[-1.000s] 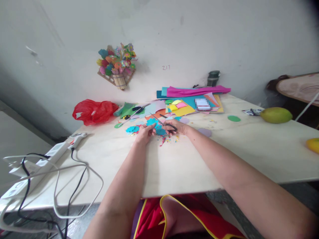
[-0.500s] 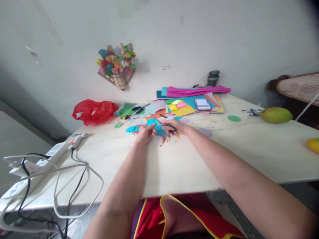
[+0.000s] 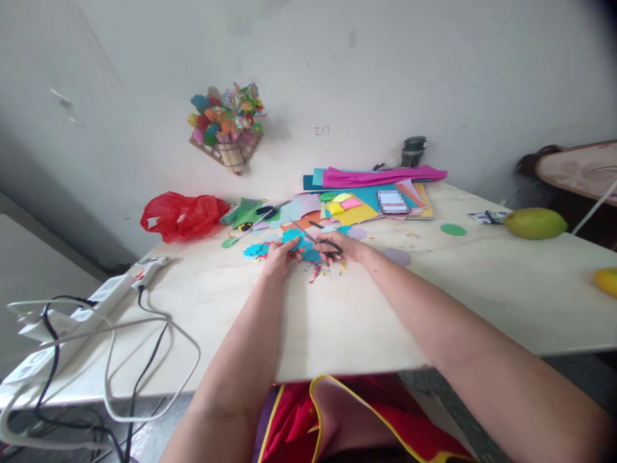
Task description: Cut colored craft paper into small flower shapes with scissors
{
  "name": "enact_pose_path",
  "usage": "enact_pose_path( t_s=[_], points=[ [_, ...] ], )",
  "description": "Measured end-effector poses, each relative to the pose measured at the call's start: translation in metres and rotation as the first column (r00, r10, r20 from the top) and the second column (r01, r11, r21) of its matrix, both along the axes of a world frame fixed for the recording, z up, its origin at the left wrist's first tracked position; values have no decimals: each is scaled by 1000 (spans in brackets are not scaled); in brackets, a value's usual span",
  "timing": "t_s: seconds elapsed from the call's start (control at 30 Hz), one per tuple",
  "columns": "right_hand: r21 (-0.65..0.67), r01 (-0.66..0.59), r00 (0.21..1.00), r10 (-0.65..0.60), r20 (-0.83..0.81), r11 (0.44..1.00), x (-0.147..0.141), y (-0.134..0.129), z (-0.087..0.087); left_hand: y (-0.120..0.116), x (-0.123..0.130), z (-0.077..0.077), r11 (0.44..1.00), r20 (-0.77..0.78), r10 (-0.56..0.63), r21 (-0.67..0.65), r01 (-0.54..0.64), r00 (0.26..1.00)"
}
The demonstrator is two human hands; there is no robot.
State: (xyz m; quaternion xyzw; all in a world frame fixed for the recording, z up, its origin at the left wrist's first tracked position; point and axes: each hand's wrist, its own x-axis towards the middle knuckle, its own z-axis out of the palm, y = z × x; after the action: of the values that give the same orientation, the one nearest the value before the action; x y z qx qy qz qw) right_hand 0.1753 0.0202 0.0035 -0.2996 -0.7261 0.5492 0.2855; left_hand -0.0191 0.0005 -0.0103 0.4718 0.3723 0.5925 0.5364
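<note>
My left hand [image 3: 283,254] pinches a blue paper cutout [image 3: 292,238] with a scalloped edge. Around the black handles of a pair of scissors [image 3: 330,245] my right hand [image 3: 343,245] is closed. The scissor blades point up and left, just by the paper. Below both hands lies more blue paper [image 3: 311,253], partly hidden by the fingers. Scalloped blue cutouts [image 3: 256,251] rest on the table left of my left hand. Small coloured paper scraps [image 3: 324,272] are scattered in front of the hands.
Coloured sheets [image 3: 366,214] and a phone [image 3: 393,202] lie behind the hands, with a second pair of scissors [image 3: 270,209]. A red plastic bag [image 3: 186,215] sits at the back left. A power strip [image 3: 81,321] with loose cables is at left, a green-yellow fruit [image 3: 536,223] at right.
The blue cutout in my left hand has tilted slightly. Both hands stay in nearly the same place, and the scissors remain in my right hand.
</note>
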Motion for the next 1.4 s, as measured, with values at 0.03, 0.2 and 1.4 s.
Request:
enact_pose_path(
  t_s=[0.03, 0.2, 1.4],
  points=[
    [-1, -5, 1000, 5, -6, 1000, 0, 0, -1, 0, 0, 0, 1000, 4, 8, 3, -8, 1000],
    [4, -2, 1000, 2, -4, 1000, -1, 0, -1, 0, 1, 1, 998, 57, 62, -25, -61, 996],
    [-17, 26, 999, -25, 24, 1000, -2, -3, 3, -1, 3, 3, 998, 138, 68, -18, -66, 988]
  ],
)
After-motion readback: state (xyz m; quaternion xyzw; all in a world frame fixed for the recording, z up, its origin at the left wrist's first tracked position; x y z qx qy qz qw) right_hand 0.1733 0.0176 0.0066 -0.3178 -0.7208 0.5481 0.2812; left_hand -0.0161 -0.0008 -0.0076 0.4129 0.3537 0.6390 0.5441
